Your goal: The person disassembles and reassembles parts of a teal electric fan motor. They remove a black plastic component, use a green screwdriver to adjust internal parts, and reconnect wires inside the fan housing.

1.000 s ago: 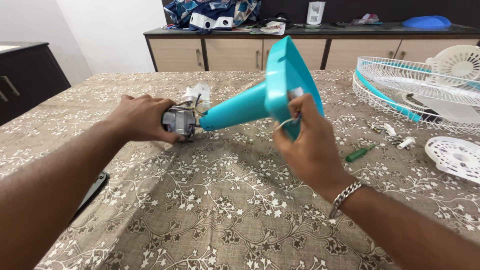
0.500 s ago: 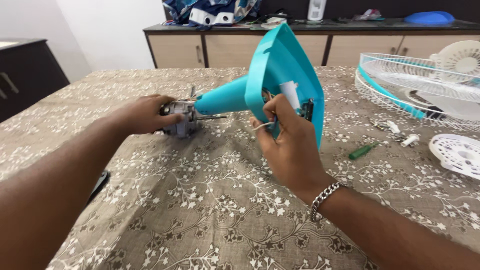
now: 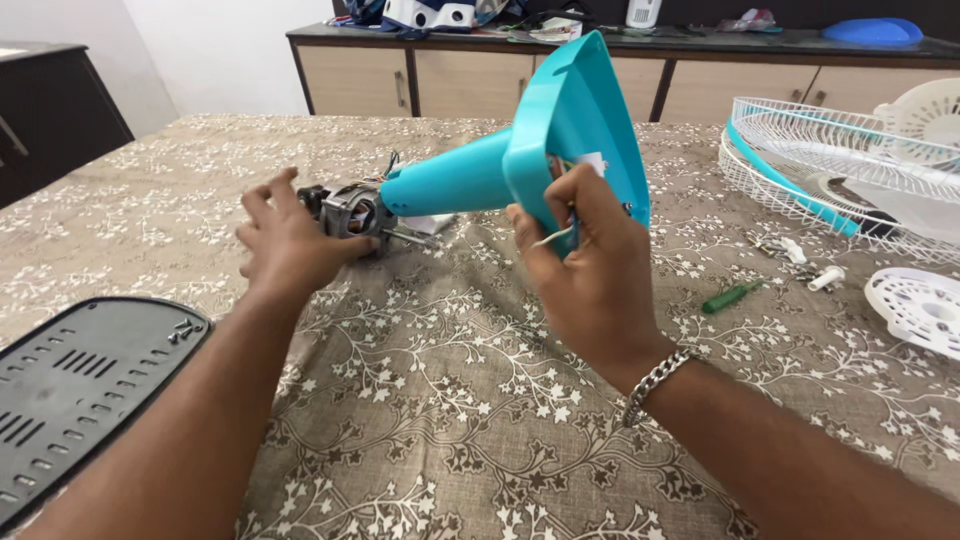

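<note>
A turquoise fan base, cone-shaped with a wide flat foot, is tipped on its side above the table. My right hand grips the rim of its foot, fingers curled over the edge near a thin white wire. At the narrow end of the cone sits a metal fan motor with its shaft pointing right. My left hand rests against the motor from the near side, fingers partly spread and loose around it.
A black vented plastic panel lies at the near left. A white wire fan guard with a turquoise ring stands at the far right, a white round cap and a green screwdriver nearby. Cabinets line the back wall.
The base has been turned and drawn slightly nearer. My left hand has loosened on the motor, fingers now spread. The view has dropped, bringing the black panel into sight.
</note>
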